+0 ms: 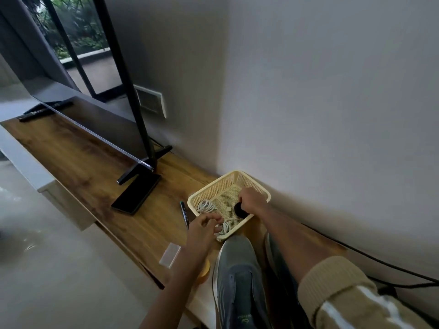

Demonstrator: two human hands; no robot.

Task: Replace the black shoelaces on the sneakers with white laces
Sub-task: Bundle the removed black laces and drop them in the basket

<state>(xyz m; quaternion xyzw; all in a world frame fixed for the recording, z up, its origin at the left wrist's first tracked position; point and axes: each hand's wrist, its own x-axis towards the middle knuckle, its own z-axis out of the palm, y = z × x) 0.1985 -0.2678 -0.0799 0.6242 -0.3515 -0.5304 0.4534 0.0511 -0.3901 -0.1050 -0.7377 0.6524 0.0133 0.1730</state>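
A long wooden shelf [95, 162] runs along a plain pale wall [308, 91], with a television [102, 124] standing on it, a window [80, 32] showing green plants beyond its far end and a pale glossy floor [47, 269] below its front edge.

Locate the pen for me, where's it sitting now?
Head view: the pen lies flat on the wooden shelf, just left of the cream basket, between it and the flat black device, beyond the left hand.
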